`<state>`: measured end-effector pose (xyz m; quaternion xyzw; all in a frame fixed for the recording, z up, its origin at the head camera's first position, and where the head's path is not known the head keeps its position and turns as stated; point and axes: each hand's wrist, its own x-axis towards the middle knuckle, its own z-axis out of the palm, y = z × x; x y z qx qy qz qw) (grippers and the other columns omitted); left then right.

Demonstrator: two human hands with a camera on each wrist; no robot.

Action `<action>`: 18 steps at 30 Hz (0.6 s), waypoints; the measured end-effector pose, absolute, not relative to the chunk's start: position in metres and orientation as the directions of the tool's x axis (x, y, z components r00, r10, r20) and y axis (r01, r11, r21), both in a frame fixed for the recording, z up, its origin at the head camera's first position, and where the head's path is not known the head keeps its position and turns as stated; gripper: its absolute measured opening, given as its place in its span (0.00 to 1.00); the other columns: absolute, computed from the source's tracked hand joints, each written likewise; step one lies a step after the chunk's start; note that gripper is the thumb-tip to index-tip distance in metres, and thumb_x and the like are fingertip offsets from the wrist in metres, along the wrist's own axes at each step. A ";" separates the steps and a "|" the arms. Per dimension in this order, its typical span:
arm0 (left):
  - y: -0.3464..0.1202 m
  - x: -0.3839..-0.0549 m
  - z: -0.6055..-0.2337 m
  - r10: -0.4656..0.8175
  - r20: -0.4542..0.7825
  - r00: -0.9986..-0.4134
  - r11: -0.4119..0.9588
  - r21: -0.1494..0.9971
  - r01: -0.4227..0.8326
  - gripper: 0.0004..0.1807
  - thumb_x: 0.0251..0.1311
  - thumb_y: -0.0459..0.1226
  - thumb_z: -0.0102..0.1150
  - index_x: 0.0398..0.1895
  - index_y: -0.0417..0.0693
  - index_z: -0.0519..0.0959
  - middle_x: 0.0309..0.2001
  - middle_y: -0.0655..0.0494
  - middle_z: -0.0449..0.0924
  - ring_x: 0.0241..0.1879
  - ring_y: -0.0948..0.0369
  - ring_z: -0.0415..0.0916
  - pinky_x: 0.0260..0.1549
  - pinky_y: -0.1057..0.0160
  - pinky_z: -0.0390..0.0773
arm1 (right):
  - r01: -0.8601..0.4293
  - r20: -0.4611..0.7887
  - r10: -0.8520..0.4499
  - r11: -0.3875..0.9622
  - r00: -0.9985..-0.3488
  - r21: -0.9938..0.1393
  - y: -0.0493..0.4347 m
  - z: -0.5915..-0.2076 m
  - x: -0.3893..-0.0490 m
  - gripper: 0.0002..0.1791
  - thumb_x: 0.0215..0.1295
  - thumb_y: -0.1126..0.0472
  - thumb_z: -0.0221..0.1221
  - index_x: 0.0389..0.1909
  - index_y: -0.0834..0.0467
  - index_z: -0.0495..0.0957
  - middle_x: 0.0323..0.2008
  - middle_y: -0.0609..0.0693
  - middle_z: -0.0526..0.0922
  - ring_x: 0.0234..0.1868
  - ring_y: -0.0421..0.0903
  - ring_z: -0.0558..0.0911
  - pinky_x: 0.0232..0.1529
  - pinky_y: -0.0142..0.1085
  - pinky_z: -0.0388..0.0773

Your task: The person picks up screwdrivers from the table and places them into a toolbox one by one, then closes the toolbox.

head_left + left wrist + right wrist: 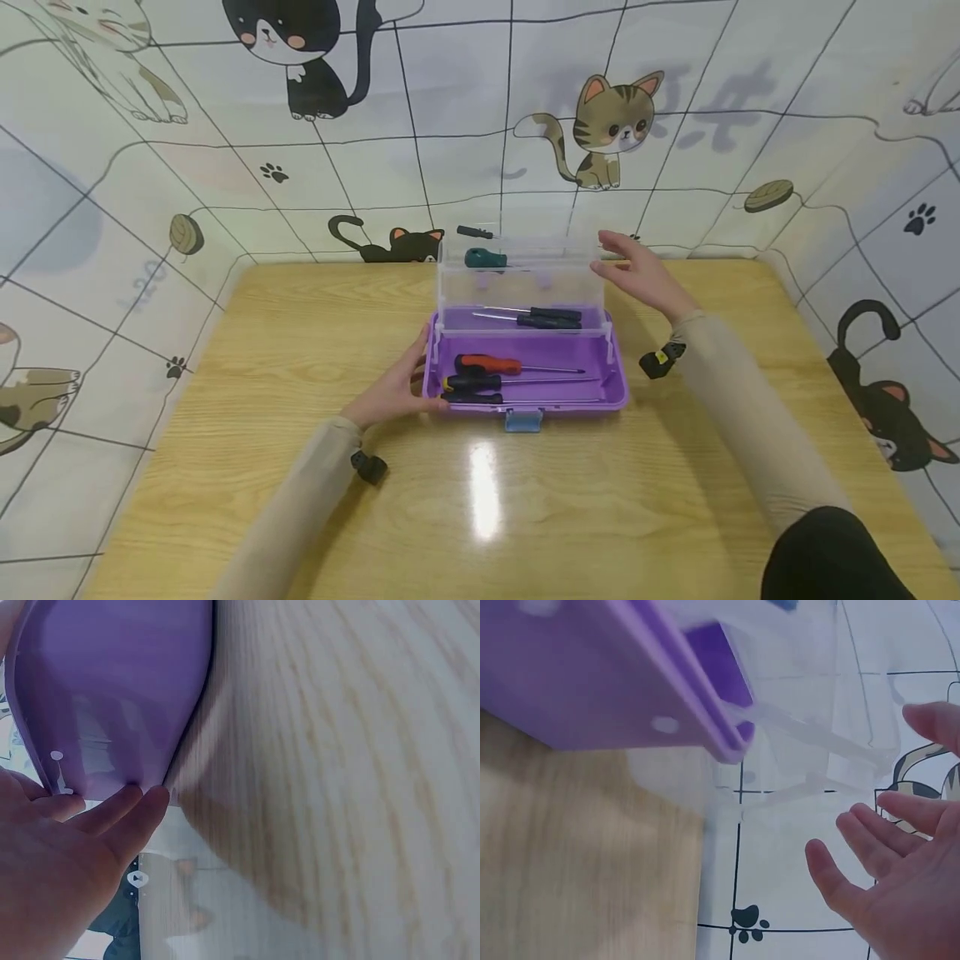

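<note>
A purple toolbox (618,367) stands open, its clear upper section (517,287) raised toward the back. My left hand (393,387) holds its left end, thumb at the front corner and fingers along the end wall; the left wrist view shows fingertips (154,796) against the purple side. Inside the base lie a red-handled screwdriver (487,364), a yellow-and-black one (472,382) and a black-handled one (472,399). Two black-handled screwdrivers (551,319) and a green-handled one (485,258) sit higher up. Beside the clear section's right edge, my right hand (645,279) is held with fingers spread.
A blue latch (522,421) hangs at the toolbox's front. Above the green handle shows a small black item (475,232). The wooden table (315,325) meets a cat-patterned covering (465,167) at the back and sides. A black rounded shape (832,554) covers the lower right corner.
</note>
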<state>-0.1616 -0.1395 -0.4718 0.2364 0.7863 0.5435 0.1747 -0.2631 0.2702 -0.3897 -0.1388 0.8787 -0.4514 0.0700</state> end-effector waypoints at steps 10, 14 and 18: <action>-0.138 -0.160 -0.472 0.578 -0.012 -0.816 0.289 0.938 0.191 0.68 0.46 0.39 0.76 0.77 0.60 0.30 0.77 0.56 0.34 0.71 0.48 0.52 0.63 0.51 0.62 | -0.152 -0.065 -0.321 0.606 -0.945 -0.781 0.268 -0.383 -0.276 0.41 0.68 0.50 0.58 0.74 0.62 0.51 0.72 0.63 0.55 0.69 0.60 0.59 0.64 0.56 0.60; -0.138 -0.161 -0.473 0.579 -0.007 -0.815 0.287 0.938 0.195 0.68 0.47 0.38 0.76 0.77 0.61 0.30 0.77 0.57 0.33 0.71 0.49 0.51 0.63 0.51 0.62 | -0.143 -0.078 -0.330 0.595 -0.941 -0.791 0.269 -0.384 -0.278 0.47 0.64 0.47 0.62 0.75 0.60 0.49 0.73 0.60 0.54 0.70 0.61 0.57 0.65 0.57 0.58; -0.139 -0.161 -0.473 0.578 0.005 -0.816 0.281 0.938 0.205 0.67 0.49 0.35 0.75 0.77 0.60 0.30 0.77 0.54 0.34 0.71 0.47 0.51 0.63 0.48 0.60 | -0.140 -0.087 -0.335 0.597 -0.938 -0.790 0.269 -0.385 -0.280 0.52 0.59 0.44 0.65 0.76 0.57 0.47 0.73 0.59 0.53 0.69 0.63 0.57 0.65 0.58 0.58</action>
